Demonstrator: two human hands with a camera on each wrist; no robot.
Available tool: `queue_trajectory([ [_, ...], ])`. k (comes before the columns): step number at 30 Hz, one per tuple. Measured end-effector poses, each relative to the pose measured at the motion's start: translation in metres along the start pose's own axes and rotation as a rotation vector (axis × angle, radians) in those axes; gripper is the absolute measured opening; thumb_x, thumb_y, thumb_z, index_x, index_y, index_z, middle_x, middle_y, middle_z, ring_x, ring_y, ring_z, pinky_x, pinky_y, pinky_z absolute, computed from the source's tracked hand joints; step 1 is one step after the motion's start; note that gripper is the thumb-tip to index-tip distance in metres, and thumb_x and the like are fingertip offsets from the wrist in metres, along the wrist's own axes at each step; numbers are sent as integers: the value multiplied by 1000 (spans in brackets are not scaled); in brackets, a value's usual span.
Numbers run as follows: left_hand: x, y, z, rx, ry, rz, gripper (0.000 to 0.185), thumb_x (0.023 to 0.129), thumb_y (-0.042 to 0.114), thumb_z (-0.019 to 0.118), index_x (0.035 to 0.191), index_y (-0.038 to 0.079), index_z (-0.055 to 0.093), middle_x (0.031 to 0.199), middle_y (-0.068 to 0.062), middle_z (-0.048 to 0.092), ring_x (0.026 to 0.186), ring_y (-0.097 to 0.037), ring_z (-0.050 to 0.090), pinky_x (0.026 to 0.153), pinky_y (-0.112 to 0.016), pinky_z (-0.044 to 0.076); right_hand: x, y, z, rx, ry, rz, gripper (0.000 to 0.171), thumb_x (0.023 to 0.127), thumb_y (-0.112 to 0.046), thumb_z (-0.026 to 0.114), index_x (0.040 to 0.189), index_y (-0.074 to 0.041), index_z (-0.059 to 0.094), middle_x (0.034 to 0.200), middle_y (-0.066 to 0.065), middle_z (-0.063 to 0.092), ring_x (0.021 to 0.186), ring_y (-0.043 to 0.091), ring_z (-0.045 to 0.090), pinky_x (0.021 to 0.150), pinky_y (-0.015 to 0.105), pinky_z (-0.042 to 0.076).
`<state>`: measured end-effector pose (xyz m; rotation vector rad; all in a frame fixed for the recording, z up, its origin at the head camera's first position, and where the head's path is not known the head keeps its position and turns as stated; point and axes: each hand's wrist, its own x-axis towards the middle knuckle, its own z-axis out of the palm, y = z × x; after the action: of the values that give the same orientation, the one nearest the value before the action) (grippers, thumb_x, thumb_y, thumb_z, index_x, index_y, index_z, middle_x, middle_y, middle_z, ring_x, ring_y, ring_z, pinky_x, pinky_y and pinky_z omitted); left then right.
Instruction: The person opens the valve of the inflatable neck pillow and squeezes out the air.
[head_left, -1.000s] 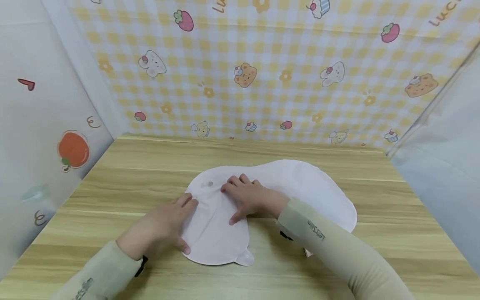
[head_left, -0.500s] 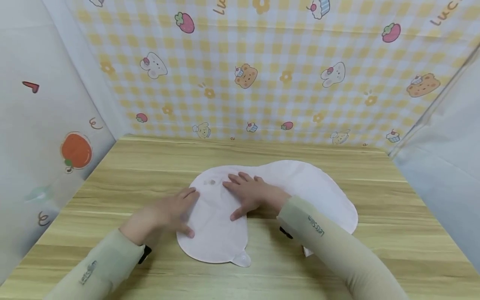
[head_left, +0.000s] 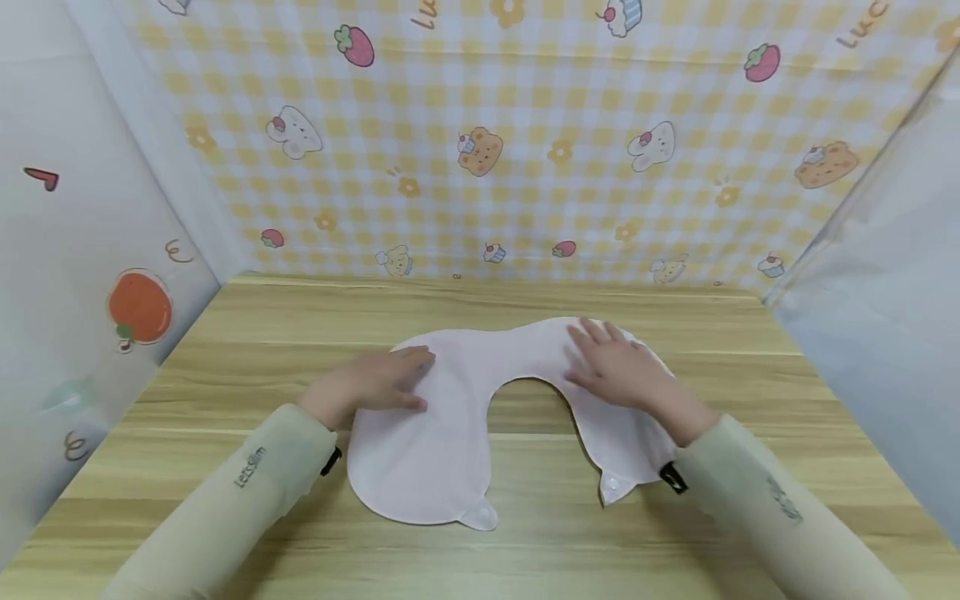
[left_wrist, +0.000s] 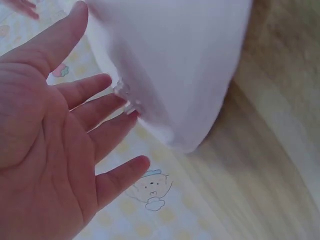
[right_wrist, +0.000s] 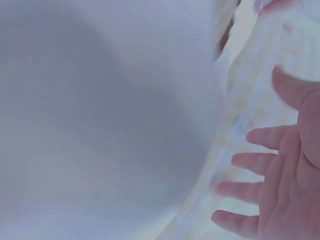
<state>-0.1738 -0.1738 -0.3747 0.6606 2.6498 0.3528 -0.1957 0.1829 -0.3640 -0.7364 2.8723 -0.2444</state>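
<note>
Lying over the pale U-shaped piece [head_left: 510, 354] at ten o'clock, the left hand [head_left: 386, 381] has extended fingers, gripping nothing; the piece sits mid-table [head_left: 543, 542], opening toward six o'clock; at two o'clock, the right hand [head_left: 621, 375] spreads empty fingers.

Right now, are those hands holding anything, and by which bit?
Nothing is held: the left hand and right hand are spread over the pale U-shaped piece.

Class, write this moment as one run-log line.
neck pillow: on table, gap toward person | left hand: spread over left side | right hand: spread over right side
</note>
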Motion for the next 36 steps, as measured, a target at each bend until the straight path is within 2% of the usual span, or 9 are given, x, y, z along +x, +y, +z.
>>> queue_trajectory([
  [4, 4, -1, 1, 2, -45, -22, 78, 93, 33, 69, 153, 0, 33, 163, -20, 25, 150, -38, 25, 123, -51, 23, -27, 30, 1, 65, 152, -32, 38, 96, -21, 62, 124, 5, 63, 129, 29, 60, 114, 51, 56, 93, 64, 46],
  [6, 5, -2, 1, 7, -41, -22, 77, 92, 30, 70, 153, -1, 33, 163, -20, 25, 150, -38, 25, 123, -51, 23, -35, 39, 3, 96, 199, -61, 24, 93, -15, 66, 108, 2, 71, 110, 22, 69, 100, 42, 62, 88, 56, 49],
  [8, 5, -2, -2, 12, -36, -21, 77, 92, 28, 71, 153, -1, 33, 162, -20, 26, 150, -38, 26, 122, -51, 23, -39, 44, 6, 120, 208, -85, 18, 91, -16, 69, 102, -4, 74, 103, 15, 71, 93, 35, 64, 83, 51, 49],
  [12, 3, -2, -8, -4, -39, -34, 77, 92, 28, 71, 153, 0, 33, 162, -21, 26, 149, -39, 26, 122, -53, 24, -41, 48, 14, 175, 159, -106, 24, 93, -25, 68, 110, -9, 73, 111, 12, 69, 101, 33, 64, 88, 51, 49],
  [20, 7, -4, -7, 0, -30, -20, 74, 92, 30, 71, 151, 0, 37, 161, -22, 28, 148, -41, 28, 121, -54, 25, -44, 46, 22, 328, 8, -32, 49, 94, -40, 66, 132, -10, 62, 135, 21, 55, 122, 46, 47, 104, 60, 39],
  [24, 14, -4, -3, -21, 18, 29, 67, 94, 27, 69, 148, -1, 41, 158, -24, 35, 148, -40, 30, 121, -53, 25, -50, 51, 14, 371, 26, -55, 53, 93, -35, 68, 135, -3, 58, 138, 25, 53, 128, 48, 45, 105, 63, 38],
  [26, 18, 1, -3, -33, 54, 72, 62, 94, 24, 68, 146, -1, 45, 155, -22, 40, 146, -39, 34, 121, -52, 27, -55, 56, 7, 403, 53, -35, 53, 94, -31, 68, 135, 0, 57, 138, 27, 52, 128, 49, 47, 103, 63, 40],
  [29, 22, 19, -7, -41, 98, 133, 54, 95, 23, 67, 143, 3, 50, 151, -16, 48, 143, -34, 41, 119, -49, 32, -62, 64, -2, 452, 76, 9, 48, 94, -27, 68, 132, 1, 57, 131, 26, 56, 116, 44, 55, 93, 55, 49],
  [36, 52, 63, -12, 3, 140, 282, 40, 98, 24, 62, 135, 10, 60, 140, -4, 60, 134, -23, 53, 115, -40, 40, -71, 73, -14, 456, 63, 34, 28, 95, -26, 68, 113, -5, 67, 98, 5, 64, 90, 20, 60, 74, 29, 51],
])
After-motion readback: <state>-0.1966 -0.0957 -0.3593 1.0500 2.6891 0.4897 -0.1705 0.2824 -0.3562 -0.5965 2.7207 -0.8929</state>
